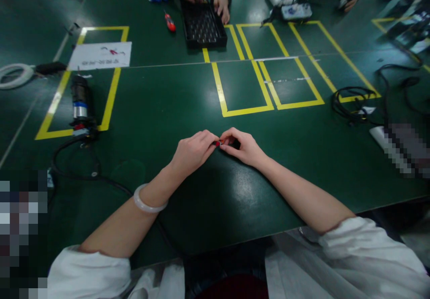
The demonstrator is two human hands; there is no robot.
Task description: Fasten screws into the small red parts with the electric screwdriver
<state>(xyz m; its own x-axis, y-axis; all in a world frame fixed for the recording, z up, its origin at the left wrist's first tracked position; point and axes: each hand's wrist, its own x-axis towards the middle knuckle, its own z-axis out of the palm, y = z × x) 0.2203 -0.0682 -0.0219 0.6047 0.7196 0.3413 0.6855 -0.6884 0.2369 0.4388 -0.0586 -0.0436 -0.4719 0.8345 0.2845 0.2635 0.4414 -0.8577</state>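
Note:
My left hand (pixel 196 150) and my right hand (pixel 243 147) meet just above the green table (pixel 161 111). Between their fingertips is a small red piece (pixel 218 143), mostly covered by the fingers and too small to name. Both hands are closed in a pinch on it, the left from one side and the right from the other. A pale bangle (pixel 148 200) circles my left wrist.
A black heat gun-like tool (pixel 80 97) with a cable lies at left beside a paper sign (pixel 101 55). Across the table, another person's hands work at a black tray (pixel 204 39) near a red screwdriver (pixel 169 23). Coiled black cable (pixel 349 104) and a power strip (pixel 296 11) lie right.

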